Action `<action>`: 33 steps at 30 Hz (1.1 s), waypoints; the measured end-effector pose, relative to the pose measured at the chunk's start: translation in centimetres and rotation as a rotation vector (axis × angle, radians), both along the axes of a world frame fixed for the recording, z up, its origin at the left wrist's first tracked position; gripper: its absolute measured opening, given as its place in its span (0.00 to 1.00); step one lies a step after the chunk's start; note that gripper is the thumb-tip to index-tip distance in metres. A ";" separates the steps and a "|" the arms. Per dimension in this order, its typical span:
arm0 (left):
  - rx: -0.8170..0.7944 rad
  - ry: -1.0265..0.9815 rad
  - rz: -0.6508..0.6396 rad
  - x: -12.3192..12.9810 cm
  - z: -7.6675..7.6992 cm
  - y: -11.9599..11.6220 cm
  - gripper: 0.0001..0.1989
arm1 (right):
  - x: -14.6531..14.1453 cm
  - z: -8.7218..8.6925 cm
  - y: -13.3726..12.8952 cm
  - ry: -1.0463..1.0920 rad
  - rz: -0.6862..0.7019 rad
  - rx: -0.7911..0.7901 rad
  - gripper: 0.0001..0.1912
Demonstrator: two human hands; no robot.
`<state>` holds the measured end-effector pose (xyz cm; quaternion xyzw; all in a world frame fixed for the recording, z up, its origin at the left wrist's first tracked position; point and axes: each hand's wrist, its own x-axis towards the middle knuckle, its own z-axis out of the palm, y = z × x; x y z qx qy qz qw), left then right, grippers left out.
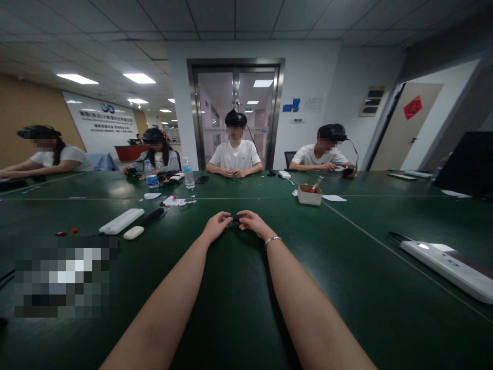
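Note:
Both my arms reach forward over the dark green table [234, 288]. Between my fingertips sits a small black object [235, 219], too small to tell its kind. My left hand [216, 226] pinches its left end, with thumb and fingers bent. At its right end, the fingers of my right hand [253, 224] close on it. A silver bracelet [272, 241] circles my right wrist. My hands are close together, just above or resting on the tabletop; I cannot tell which.
To the left lie a white power bank [121, 221], a white earbud case [133, 233] and a black pen-like tool [152, 217]. Water bottles [188, 173] stand farther back. A small box [309, 195] is right of centre; a white device [447, 262] lies far right. Several people sit opposite.

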<state>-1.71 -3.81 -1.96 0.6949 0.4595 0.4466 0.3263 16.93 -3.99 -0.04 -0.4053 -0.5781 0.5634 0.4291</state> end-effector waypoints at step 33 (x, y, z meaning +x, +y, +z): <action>0.105 0.424 0.218 3.2 4.9 -2.4 0.31 | 0.1 -0.6 0.5 0.048 -0.015 0.011 0.13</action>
